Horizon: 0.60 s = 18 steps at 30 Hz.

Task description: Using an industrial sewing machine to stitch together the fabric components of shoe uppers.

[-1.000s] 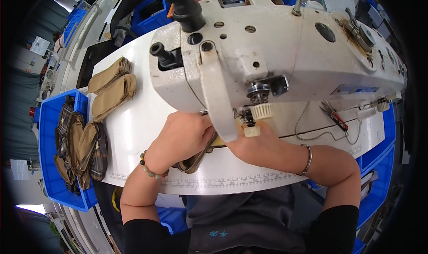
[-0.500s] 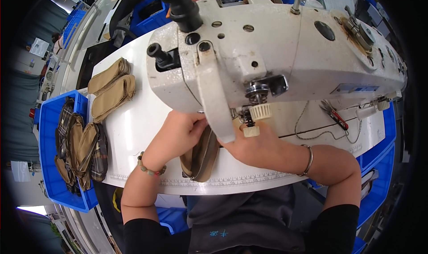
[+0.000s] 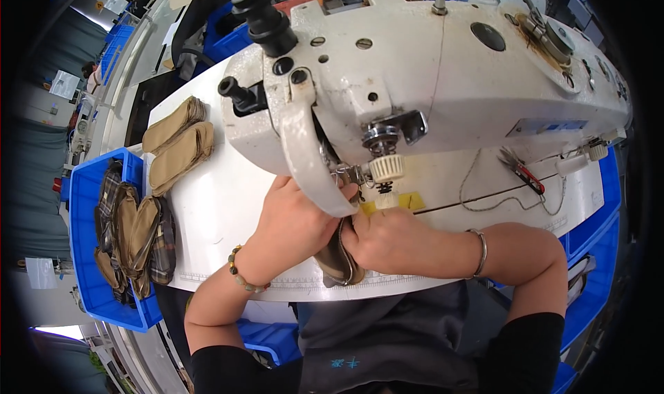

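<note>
A white sewing machine [image 3: 456, 76] spans the table, with a yellow plate [image 3: 411, 202] by its presser foot. A khaki piece with a zipper [image 3: 335, 263] runs toward me from under the needle area. My left hand [image 3: 294, 221], with a bead bracelet, is closed on it at the left of the foot, fingertips partly behind the machine's white guard. My right hand [image 3: 387, 238], with a metal bangle, has curled fingers gripping the piece from the right, just below the white knobs. Exactly where the fingertips press is hidden.
Two khaki fabric stacks [image 3: 180, 159] lie on the white table [image 3: 214, 221]. A blue bin [image 3: 86, 235] of khaki and plaid pieces stands at the left. Red-handled snips [image 3: 526, 176] and a cord [image 3: 498, 208] lie at the right, above more blue bins [image 3: 598, 269].
Both hands have shifted: the left moved rightward onto the zippered piece, the right slightly down. The piece's loose end has swung rightward. The machine appears farther left in the view.
</note>
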Each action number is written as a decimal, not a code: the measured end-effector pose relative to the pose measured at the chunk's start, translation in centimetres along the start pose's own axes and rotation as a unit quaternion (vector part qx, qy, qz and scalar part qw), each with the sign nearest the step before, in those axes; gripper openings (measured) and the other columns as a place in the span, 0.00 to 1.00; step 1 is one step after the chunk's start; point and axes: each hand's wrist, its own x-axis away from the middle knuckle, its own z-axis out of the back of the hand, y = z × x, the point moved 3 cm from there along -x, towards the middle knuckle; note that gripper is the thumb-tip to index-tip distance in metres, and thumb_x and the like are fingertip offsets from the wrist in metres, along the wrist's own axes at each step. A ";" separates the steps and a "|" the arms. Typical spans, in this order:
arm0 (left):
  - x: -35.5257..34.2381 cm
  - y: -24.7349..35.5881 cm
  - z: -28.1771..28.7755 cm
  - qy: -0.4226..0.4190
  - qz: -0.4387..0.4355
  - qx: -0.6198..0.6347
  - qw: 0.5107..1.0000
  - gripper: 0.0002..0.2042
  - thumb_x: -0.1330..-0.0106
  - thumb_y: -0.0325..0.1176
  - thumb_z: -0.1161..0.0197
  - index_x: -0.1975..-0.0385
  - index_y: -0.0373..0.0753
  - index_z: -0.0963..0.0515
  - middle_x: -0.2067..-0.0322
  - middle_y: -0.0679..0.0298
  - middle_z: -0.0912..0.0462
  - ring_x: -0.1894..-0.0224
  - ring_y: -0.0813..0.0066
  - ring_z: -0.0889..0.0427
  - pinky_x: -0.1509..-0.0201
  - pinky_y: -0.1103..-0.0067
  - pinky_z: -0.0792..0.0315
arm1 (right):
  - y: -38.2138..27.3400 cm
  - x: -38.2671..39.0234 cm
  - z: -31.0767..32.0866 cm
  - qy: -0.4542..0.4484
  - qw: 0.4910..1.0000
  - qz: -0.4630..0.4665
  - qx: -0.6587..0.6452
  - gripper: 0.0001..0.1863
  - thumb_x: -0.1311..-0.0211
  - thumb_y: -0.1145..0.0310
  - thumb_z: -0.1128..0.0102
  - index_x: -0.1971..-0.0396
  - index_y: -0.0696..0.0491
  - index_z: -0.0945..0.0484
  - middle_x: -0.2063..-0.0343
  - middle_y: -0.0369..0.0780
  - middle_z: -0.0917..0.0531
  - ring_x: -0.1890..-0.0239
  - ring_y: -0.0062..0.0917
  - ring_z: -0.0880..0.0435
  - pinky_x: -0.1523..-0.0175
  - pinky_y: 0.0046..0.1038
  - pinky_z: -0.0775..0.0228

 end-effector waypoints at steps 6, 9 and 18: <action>0.2 0.7 -1.0 -0.015 0.022 -0.014 1.000 0.07 0.54 0.25 0.32 0.73 0.39 0.18 0.68 0.68 0.21 0.58 0.64 0.23 0.63 0.67 0.32 | -1.7 0.5 0.0 0.009 0.997 -0.001 0.079 0.12 0.60 0.67 0.41 0.80 0.63 0.20 0.76 0.56 0.18 0.86 0.20 0.26 0.84 0.23 0.38; 0.4 0.9 -1.1 -0.012 0.044 0.018 0.999 0.05 0.54 0.24 0.33 0.77 0.38 0.19 0.68 0.69 0.21 0.56 0.63 0.24 0.62 0.66 0.34 | -1.9 0.6 -0.1 0.017 0.996 -0.005 0.091 0.15 0.59 0.66 0.42 0.78 0.65 0.19 0.67 0.65 0.18 0.87 0.19 0.27 0.84 0.22 0.37; 0.2 -0.1 -1.7 0.004 0.064 0.057 0.996 0.05 0.52 0.25 0.34 0.74 0.40 0.16 0.71 0.65 0.19 0.60 0.61 0.21 0.57 0.65 0.29 | -1.6 0.5 -0.7 0.023 0.995 -0.015 0.095 0.13 0.59 0.65 0.41 0.80 0.63 0.20 0.77 0.53 0.19 0.87 0.19 0.29 0.85 0.23 0.39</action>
